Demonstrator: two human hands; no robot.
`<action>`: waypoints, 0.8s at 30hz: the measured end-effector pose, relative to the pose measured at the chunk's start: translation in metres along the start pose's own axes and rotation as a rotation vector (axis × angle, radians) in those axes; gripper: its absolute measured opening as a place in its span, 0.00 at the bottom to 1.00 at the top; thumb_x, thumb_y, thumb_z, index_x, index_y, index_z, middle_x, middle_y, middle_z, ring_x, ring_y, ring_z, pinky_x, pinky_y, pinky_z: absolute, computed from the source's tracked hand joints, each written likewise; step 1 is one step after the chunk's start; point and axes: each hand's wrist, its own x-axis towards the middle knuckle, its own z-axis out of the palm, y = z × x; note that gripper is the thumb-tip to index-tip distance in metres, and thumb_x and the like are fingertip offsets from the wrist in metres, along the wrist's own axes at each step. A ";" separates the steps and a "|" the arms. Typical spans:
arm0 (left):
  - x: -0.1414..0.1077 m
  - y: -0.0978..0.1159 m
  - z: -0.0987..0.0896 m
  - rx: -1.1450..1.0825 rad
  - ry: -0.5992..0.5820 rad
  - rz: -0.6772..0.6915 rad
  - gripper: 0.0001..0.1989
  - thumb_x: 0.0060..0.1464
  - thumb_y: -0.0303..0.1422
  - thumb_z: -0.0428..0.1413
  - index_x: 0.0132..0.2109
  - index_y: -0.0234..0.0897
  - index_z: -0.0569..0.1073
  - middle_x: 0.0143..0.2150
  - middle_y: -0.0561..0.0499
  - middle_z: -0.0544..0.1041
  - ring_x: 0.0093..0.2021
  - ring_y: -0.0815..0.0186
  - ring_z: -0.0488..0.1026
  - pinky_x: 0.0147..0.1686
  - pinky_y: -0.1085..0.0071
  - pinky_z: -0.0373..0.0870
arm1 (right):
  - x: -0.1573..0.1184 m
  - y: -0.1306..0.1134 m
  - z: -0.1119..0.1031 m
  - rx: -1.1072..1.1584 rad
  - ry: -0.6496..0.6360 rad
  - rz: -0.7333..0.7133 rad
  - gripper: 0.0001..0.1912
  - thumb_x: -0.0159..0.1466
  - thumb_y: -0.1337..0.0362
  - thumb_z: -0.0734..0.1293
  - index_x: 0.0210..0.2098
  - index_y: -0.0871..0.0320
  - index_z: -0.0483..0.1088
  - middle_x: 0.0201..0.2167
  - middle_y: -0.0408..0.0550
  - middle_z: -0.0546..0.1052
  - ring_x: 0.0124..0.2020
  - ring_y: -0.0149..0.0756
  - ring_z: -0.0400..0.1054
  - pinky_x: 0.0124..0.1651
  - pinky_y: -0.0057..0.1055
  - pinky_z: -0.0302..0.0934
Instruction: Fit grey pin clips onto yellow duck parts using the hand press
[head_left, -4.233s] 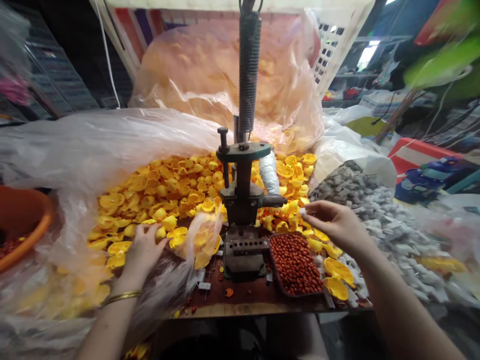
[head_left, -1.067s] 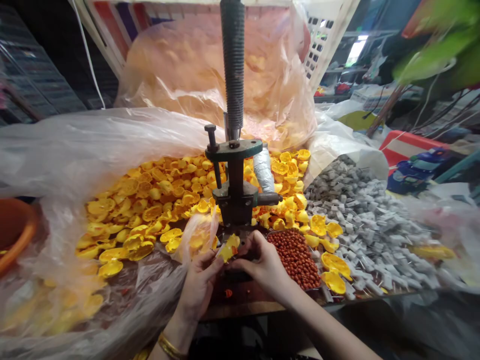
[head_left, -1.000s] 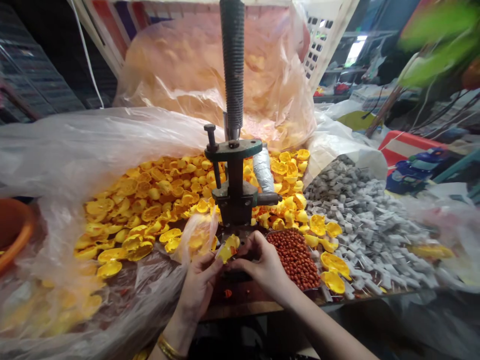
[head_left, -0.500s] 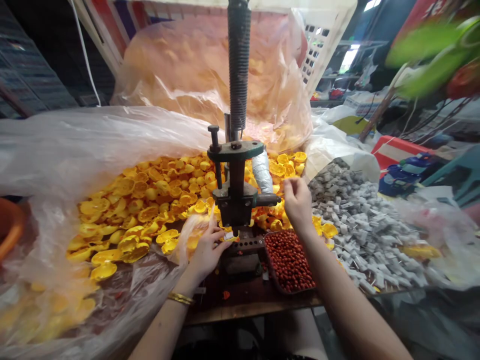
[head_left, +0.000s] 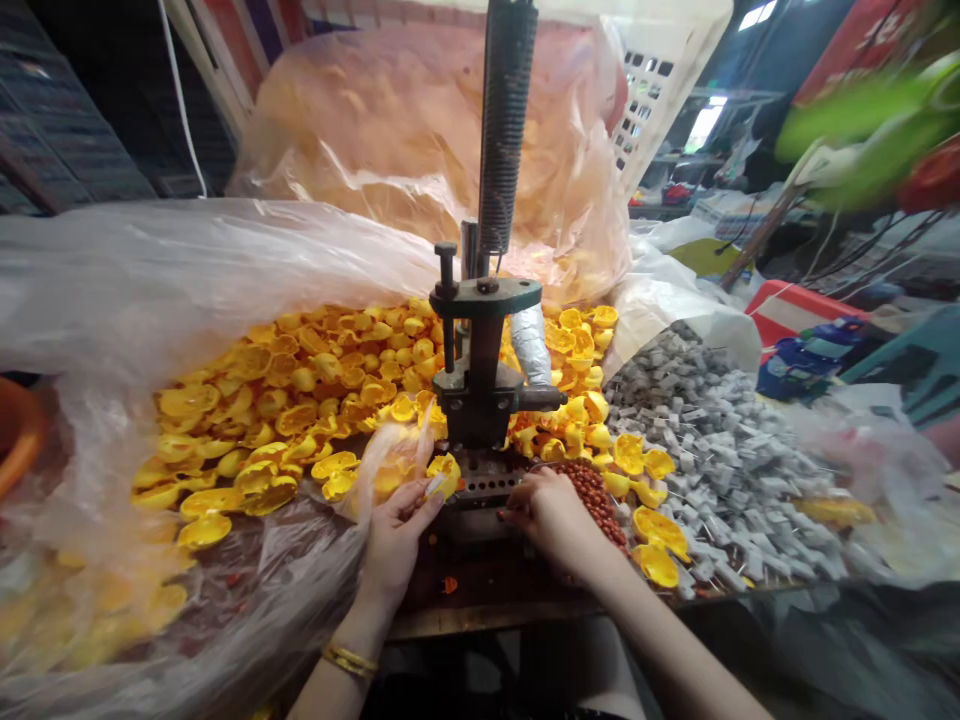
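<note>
My left hand (head_left: 405, 515) pinches a yellow shell piece (head_left: 444, 474) with a small white part at it, just left of the perforated metal plate (head_left: 491, 484) under the press (head_left: 480, 390). Over the near left edge of the tray of red-brown beads (head_left: 596, 500) is my right hand (head_left: 551, 515), its fingers curled together beside the plate. Whether anything is between those fingertips is hidden. The press lever with its silver-wrapped grip (head_left: 531, 345) is untouched.
Yellow shells (head_left: 300, 380) are heaped behind and left of the press, partly under clear plastic sheeting (head_left: 150, 270). Grey-white blocks with metal pins (head_left: 720, 460) cover the right side. An orange tub (head_left: 16, 430) stands at the far left.
My right hand has come down from beside the lever to the bead tray. My left hand has drawn the yellow piece slightly left, out from beneath the press. The view has shifted a little.
</note>
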 end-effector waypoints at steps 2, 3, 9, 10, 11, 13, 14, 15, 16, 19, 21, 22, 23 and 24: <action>-0.004 0.000 0.002 -0.020 0.008 -0.026 0.18 0.42 0.39 0.66 0.41 0.35 0.81 0.43 0.45 0.82 0.48 0.56 0.76 0.54 0.62 0.69 | -0.005 -0.006 0.022 -0.068 0.036 0.002 0.01 0.56 0.67 0.71 0.29 0.56 0.76 0.31 0.49 0.78 0.39 0.44 0.65 0.41 0.35 0.53; -0.005 0.000 0.003 -0.035 0.002 -0.038 0.18 0.42 0.39 0.66 0.42 0.35 0.81 0.44 0.45 0.82 0.48 0.57 0.76 0.54 0.62 0.69 | -0.006 -0.008 0.028 -0.089 0.056 0.010 0.01 0.57 0.66 0.71 0.29 0.56 0.76 0.32 0.49 0.77 0.40 0.45 0.64 0.41 0.36 0.53; -0.012 0.001 0.006 -0.144 -0.019 -0.099 0.19 0.44 0.39 0.65 0.43 0.35 0.81 0.46 0.44 0.81 0.49 0.55 0.75 0.51 0.64 0.70 | -0.005 -0.018 0.033 0.161 0.206 -0.043 0.05 0.60 0.71 0.67 0.30 0.56 0.75 0.31 0.47 0.78 0.38 0.41 0.65 0.43 0.36 0.54; -0.013 0.003 0.007 -0.167 -0.025 -0.109 0.19 0.44 0.39 0.66 0.42 0.35 0.81 0.46 0.43 0.81 0.49 0.55 0.76 0.49 0.64 0.71 | -0.005 -0.022 0.033 0.246 0.262 -0.070 0.05 0.60 0.71 0.68 0.31 0.56 0.75 0.32 0.46 0.78 0.38 0.40 0.65 0.44 0.36 0.55; -0.014 0.004 0.008 -0.189 -0.031 -0.118 0.19 0.43 0.39 0.66 0.42 0.35 0.81 0.45 0.43 0.81 0.48 0.55 0.76 0.48 0.64 0.72 | -0.005 -0.025 0.034 0.311 0.311 -0.096 0.05 0.60 0.71 0.68 0.32 0.56 0.75 0.32 0.46 0.78 0.38 0.39 0.66 0.44 0.36 0.56; -0.015 0.008 0.011 -0.225 -0.032 -0.127 0.18 0.43 0.39 0.66 0.42 0.35 0.81 0.43 0.43 0.82 0.46 0.56 0.77 0.46 0.65 0.73 | -0.005 -0.032 0.035 0.373 0.374 -0.139 0.04 0.60 0.70 0.68 0.33 0.55 0.75 0.32 0.45 0.78 0.38 0.39 0.66 0.44 0.36 0.57; -0.016 0.010 0.012 -0.236 -0.032 -0.128 0.18 0.43 0.39 0.66 0.42 0.35 0.81 0.42 0.44 0.82 0.45 0.57 0.77 0.45 0.65 0.74 | -0.005 -0.035 0.036 0.382 0.393 -0.154 0.04 0.60 0.70 0.68 0.33 0.55 0.75 0.31 0.45 0.78 0.38 0.39 0.66 0.44 0.36 0.57; -0.016 0.012 0.012 -0.244 -0.035 -0.130 0.18 0.42 0.39 0.67 0.41 0.35 0.81 0.41 0.44 0.82 0.44 0.58 0.77 0.44 0.66 0.74 | -0.005 -0.037 0.037 0.387 0.407 -0.165 0.04 0.60 0.70 0.69 0.32 0.55 0.75 0.31 0.45 0.78 0.38 0.39 0.66 0.43 0.36 0.57; -0.016 0.013 0.013 -0.254 -0.040 -0.133 0.17 0.41 0.38 0.67 0.40 0.35 0.82 0.40 0.44 0.82 0.42 0.58 0.78 0.43 0.66 0.74 | -0.004 -0.038 0.038 0.389 0.418 -0.171 0.04 0.60 0.70 0.69 0.32 0.55 0.75 0.31 0.45 0.78 0.38 0.39 0.66 0.43 0.36 0.57; -0.015 0.013 0.012 -0.286 -0.042 -0.149 0.16 0.39 0.38 0.68 0.37 0.35 0.82 0.39 0.45 0.82 0.38 0.61 0.78 0.41 0.69 0.75 | -0.002 -0.040 0.039 0.381 0.445 -0.185 0.04 0.60 0.70 0.68 0.32 0.56 0.75 0.31 0.45 0.78 0.37 0.39 0.66 0.43 0.36 0.56; -0.014 0.012 0.012 -0.305 -0.030 -0.164 0.16 0.39 0.38 0.68 0.37 0.35 0.82 0.39 0.45 0.82 0.38 0.62 0.78 0.40 0.70 0.74 | -0.002 -0.039 0.040 0.384 0.459 -0.205 0.04 0.60 0.71 0.68 0.32 0.56 0.74 0.30 0.45 0.77 0.37 0.39 0.65 0.42 0.36 0.56; -0.014 0.011 0.011 -0.309 -0.027 -0.168 0.16 0.39 0.38 0.68 0.37 0.35 0.82 0.39 0.45 0.82 0.38 0.63 0.78 0.40 0.70 0.74 | -0.002 -0.039 0.041 0.390 0.469 -0.219 0.04 0.60 0.71 0.68 0.32 0.56 0.74 0.30 0.45 0.77 0.37 0.39 0.65 0.42 0.35 0.56; -0.014 0.011 0.011 -0.310 -0.029 -0.167 0.16 0.40 0.38 0.68 0.38 0.36 0.82 0.40 0.45 0.82 0.39 0.62 0.77 0.41 0.70 0.74 | -0.002 -0.039 0.042 0.397 0.481 -0.231 0.04 0.59 0.71 0.68 0.32 0.57 0.74 0.30 0.45 0.76 0.37 0.39 0.65 0.42 0.35 0.56; -0.014 0.011 0.011 -0.309 -0.038 -0.165 0.17 0.40 0.38 0.68 0.38 0.36 0.82 0.40 0.46 0.82 0.39 0.62 0.77 0.41 0.70 0.74 | -0.003 -0.039 0.043 0.403 0.492 -0.241 0.04 0.59 0.71 0.69 0.32 0.57 0.74 0.29 0.45 0.76 0.36 0.38 0.65 0.41 0.34 0.56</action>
